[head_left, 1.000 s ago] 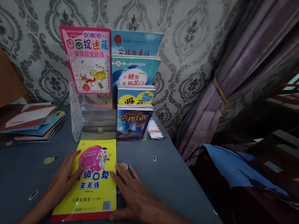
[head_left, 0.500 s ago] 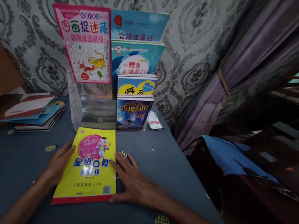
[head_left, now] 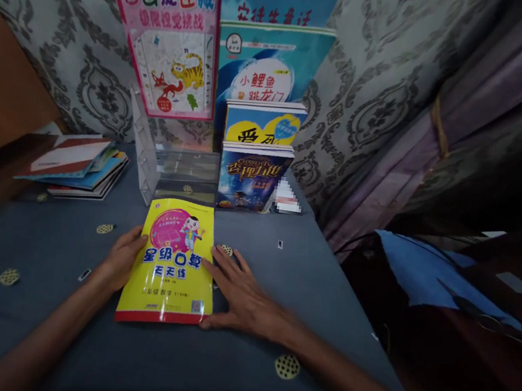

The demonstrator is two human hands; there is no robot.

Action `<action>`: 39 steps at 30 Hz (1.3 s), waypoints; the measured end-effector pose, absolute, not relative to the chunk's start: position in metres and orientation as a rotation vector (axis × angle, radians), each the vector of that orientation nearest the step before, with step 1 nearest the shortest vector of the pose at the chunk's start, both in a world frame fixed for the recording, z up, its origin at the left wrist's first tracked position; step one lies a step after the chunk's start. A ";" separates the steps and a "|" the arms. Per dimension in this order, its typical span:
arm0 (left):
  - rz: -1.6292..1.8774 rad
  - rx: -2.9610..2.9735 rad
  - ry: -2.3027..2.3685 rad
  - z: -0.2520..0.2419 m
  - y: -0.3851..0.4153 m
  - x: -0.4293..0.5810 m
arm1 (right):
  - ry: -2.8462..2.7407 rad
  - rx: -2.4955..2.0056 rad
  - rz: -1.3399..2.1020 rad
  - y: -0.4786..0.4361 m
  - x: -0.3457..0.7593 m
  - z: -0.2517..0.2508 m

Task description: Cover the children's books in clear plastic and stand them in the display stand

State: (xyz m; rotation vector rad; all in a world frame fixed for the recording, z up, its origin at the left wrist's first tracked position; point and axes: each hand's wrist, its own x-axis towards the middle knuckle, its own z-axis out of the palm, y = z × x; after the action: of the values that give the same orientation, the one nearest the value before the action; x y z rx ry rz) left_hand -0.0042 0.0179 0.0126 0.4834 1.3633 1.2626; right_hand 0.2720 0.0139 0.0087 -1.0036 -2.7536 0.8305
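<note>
A yellow workbook (head_left: 166,299) with a red bottom strip and a cartoon child on its cover lies face up on the table, its cover slightly bowed. My left hand (head_left: 122,261) grips its left edge, the fingers partly hidden beneath. At the right edge, my right hand (head_left: 245,298) holds the book with fingers spread and thumb by the lower corner. Just behind stands a clear tiered book rack (head_left: 142,152). It carries a pink picture book (head_left: 174,71) on its left side. On its right side are a teal book (head_left: 274,44), a blue-and-yellow book (head_left: 263,132) and a dark blue book (head_left: 246,183).
A loose pile of books (head_left: 81,165) lies at the table's left. A small pixelated white item (head_left: 287,198) is beside the rack on the right. Patterned wallpaper (head_left: 358,73) rises behind, with a tied curtain (head_left: 404,158). Blue cloth (head_left: 416,271) hangs beyond the table's right edge.
My view has tilted down and moved closer, so the rack sits higher in the picture. Both hands stay at the workbook's edges; its cover now looks more bowed.
</note>
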 end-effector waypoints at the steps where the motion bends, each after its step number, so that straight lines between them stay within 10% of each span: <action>1: 1.258 0.482 1.349 0.012 0.017 -0.005 | -2.753 -1.002 0.832 0.014 0.272 0.008; 20: 0.872 1.087 1.630 0.027 0.016 -0.006 | -2.747 -0.903 0.787 0.023 0.286 -0.013; 29: 0.078 2.138 2.159 0.043 0.020 -0.018 | -2.793 -0.900 0.766 0.022 0.286 -0.007; 39: 0.484 2.380 1.748 0.001 0.056 -0.007 | -2.790 -0.999 0.724 0.039 0.271 0.004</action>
State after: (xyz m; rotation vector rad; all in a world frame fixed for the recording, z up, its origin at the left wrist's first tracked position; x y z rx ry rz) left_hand -0.0067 0.0560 0.0010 2.3800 1.7478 0.4839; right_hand 0.2714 0.0387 0.0036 -0.9985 -2.7900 0.7238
